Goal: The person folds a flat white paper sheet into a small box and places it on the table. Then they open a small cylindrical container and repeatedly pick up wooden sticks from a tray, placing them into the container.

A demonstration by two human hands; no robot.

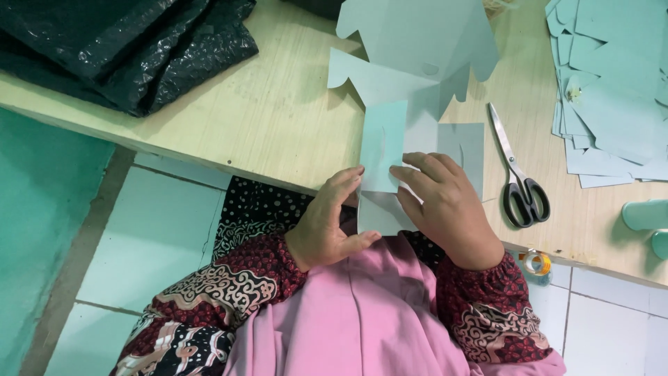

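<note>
Hands at work from my remote seat: my left hand (pixel 327 226) and right hand (pixel 449 205) pinch a folded flap of pale-blue cut card (pixel 410 83) at table edge, scissors (pixel 522 184) at three o'clock; uneven pressure could skew the crease.

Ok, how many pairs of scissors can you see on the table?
1. The scissors lie on the wooden table, just right of the right hand, between the folded card and the stack of cut sheets. That stack could hide another pair.
</note>
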